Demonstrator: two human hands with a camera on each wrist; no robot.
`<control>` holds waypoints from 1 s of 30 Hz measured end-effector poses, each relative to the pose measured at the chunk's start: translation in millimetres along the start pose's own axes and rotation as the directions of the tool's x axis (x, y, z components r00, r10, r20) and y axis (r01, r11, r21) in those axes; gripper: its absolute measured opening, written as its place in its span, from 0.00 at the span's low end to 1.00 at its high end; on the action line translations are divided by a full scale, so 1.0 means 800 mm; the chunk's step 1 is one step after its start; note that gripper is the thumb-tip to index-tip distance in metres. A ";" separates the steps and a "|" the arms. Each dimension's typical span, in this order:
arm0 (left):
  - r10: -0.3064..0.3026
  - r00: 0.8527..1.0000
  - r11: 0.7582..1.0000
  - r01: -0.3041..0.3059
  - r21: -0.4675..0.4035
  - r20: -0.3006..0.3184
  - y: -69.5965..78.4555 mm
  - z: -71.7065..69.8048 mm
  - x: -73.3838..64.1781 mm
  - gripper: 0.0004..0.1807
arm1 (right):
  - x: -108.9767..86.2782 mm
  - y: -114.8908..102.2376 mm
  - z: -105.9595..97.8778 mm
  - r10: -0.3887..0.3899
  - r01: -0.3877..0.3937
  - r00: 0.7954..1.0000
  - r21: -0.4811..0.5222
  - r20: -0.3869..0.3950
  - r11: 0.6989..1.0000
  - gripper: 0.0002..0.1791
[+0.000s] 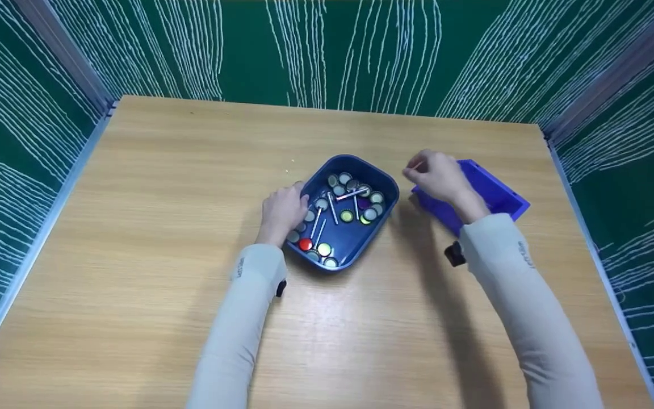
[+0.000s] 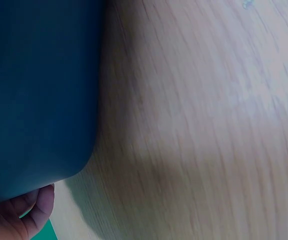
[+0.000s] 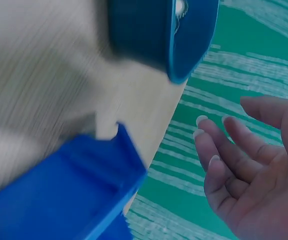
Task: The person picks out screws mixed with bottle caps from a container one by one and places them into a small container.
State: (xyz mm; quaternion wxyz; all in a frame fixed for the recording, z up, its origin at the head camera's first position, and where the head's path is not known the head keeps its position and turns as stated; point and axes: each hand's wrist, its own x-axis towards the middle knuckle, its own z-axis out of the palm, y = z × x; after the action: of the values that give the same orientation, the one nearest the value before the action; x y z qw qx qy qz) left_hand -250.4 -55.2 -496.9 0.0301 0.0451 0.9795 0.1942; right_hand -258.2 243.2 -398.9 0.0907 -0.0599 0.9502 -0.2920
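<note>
A dark blue rounded tub [image 1: 344, 241] stands mid-table, holding several round bottle caps [image 1: 347, 216] and several thin metal rods [image 1: 332, 209] with wider heads. One cap is red [image 1: 305, 243]; others look silver or yellow-green. My left hand [image 1: 283, 210] grips the tub's left wall at the rim, with its fingers curled against the tub in the left wrist view. Above the left end of a purple-blue bin [image 1: 490, 184] hovers my right hand [image 1: 440, 176]. Its fingers are loosely bent and hold nothing in the right wrist view, thumb apart from fingertips.
The wooden table [image 1: 134, 255] carries both containers, the bin to the right of the tub. Green panels with white streaks [image 1: 304, 57] enclose the back and sides. A few tiny pale specks [image 1: 288, 166] lie behind the tub.
</note>
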 end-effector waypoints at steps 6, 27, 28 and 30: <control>0.004 1.000 1.000 -0.004 -0.005 0.002 0.000 0.001 0.001 0.21 | 0.009 -0.023 0.032 -0.099 0.099 0.995 -0.068 0.009 0.993 0.15; 0.007 1.000 1.000 -0.007 -0.003 0.006 -0.001 -0.001 -0.001 0.19 | 0.028 -0.027 0.135 -0.250 0.282 0.959 -0.350 0.133 0.894 0.28; 0.006 1.000 1.000 -0.006 -0.005 0.011 -0.001 -0.001 -0.001 0.20 | 0.029 -0.027 0.136 -0.254 0.286 0.958 -0.351 0.136 0.892 0.28; 0.002 1.000 1.000 -0.002 -0.009 0.025 0.000 -0.001 -0.001 0.21 | 0.029 -0.027 0.138 -0.246 0.284 0.958 -0.354 0.149 0.891 0.29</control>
State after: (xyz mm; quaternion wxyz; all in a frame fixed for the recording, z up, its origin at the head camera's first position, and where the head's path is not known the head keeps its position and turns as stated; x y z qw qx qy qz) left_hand -249.9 -55.3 -495.8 0.0422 0.0486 0.9781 0.1980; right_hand -256.6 161.6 -479.2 0.0848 -0.2196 0.9653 -0.1130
